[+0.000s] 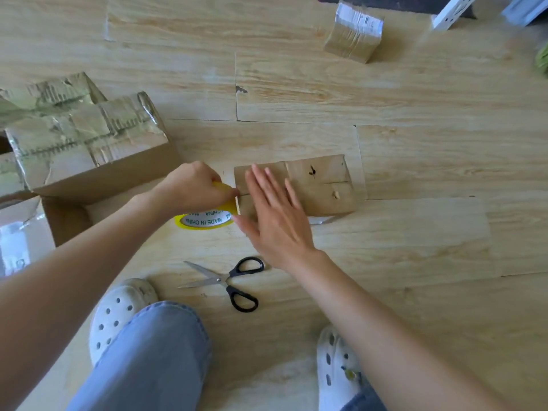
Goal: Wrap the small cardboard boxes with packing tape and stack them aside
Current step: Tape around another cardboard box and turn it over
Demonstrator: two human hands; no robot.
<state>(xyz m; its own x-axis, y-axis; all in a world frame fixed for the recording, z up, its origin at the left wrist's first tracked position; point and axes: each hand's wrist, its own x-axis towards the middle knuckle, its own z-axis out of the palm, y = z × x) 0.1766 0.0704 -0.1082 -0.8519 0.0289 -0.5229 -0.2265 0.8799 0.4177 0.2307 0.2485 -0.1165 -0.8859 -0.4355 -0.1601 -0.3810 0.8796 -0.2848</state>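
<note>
A small flat cardboard box (pixel 323 185) lies on the wooden floor in the middle of the view. My right hand (pixel 275 215) is spread flat, fingers apart, over its left part. My left hand (pixel 192 185) grips a yellow tape roll (pixel 204 219) at the box's left edge; the roll's white core reads "MADE IN CHINA". A small box wrapped in tape (pixel 354 32) stands apart at the far right.
Black-handled scissors (pixel 234 281) lie open on the floor in front of me. A big open carton with taped flaps (pixel 86 149) stands at the left. My knee in jeans (pixel 148 351) and white clogs (pixel 118 312) fill the bottom. White objects (pixel 450 10) sit top right.
</note>
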